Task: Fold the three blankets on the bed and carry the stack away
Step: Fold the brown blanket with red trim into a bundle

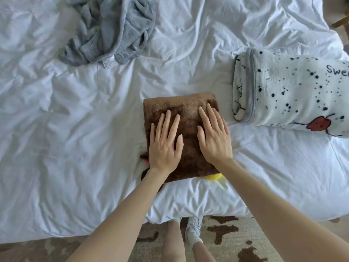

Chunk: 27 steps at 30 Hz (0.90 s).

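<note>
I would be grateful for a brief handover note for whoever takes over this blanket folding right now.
Hands: left hand and right hand both flat, pressing on the folded brown blanket at the near edge of the bed.
Spotted white blanket: folded, to the right, apart. Grey blanket: crumpled, far left.
Done: two folded. Left: fold the grey one, stack all three, carry away.

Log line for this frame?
phase: flattening fold | left hand: flat on brown blanket | right hand: same | spotted blanket: folded | grey blanket: crumpled
</note>
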### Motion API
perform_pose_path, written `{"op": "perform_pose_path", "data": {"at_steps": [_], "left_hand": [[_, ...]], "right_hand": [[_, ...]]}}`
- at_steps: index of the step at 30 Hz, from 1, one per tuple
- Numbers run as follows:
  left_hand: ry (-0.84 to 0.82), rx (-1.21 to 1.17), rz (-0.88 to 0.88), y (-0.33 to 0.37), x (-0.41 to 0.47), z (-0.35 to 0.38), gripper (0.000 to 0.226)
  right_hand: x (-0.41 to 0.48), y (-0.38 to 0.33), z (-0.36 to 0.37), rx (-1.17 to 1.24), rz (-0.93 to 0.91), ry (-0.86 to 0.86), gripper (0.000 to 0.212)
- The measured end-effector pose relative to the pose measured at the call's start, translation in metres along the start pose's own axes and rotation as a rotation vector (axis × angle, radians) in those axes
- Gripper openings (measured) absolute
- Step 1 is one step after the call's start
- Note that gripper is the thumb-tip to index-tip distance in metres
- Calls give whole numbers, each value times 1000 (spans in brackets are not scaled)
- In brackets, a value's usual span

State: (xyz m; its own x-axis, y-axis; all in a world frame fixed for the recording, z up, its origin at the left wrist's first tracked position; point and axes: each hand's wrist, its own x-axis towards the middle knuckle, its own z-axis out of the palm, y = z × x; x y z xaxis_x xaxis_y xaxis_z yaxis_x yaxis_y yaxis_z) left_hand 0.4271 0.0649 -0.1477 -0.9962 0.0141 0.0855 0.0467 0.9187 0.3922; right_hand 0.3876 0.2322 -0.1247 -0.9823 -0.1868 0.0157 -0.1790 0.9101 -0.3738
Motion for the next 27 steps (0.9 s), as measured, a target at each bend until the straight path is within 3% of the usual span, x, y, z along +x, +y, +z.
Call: {"op": "perform_pose_path", "data": {"at_steps": [7, 11, 15, 18, 20, 22, 24, 27], "left_hand": [[89, -6, 45, -7, -3, 24, 57], [84, -26, 35, -5, -3, 16, 57], [30, -96, -8, 5, 1, -14, 55], [-42, -217, -65, 7, 1, -41, 52], [-97, -289, -123, 3, -3, -57, 49], [-150, -364, -186, 0, -7, -72, 48], [-208, -476, -258, -2, -6, -87, 46], [-260, -644, -379, 1, 4, -111, 44]], "right_hand": [[-6, 15, 23, 146, -1, 91, 57], [-5, 9, 15, 225, 96, 78, 64], [0, 4, -15, 524, 439, -55, 89], [5, 8, -40, 942, 797, -293, 109], [8, 12, -54, 1158, 902, -532, 100], [7, 8, -64, 1218, 871, -692, 89], [7, -2, -70, 1244, 858, -694, 82], [12, -27, -84, 1167, 819, -518, 69]]}}
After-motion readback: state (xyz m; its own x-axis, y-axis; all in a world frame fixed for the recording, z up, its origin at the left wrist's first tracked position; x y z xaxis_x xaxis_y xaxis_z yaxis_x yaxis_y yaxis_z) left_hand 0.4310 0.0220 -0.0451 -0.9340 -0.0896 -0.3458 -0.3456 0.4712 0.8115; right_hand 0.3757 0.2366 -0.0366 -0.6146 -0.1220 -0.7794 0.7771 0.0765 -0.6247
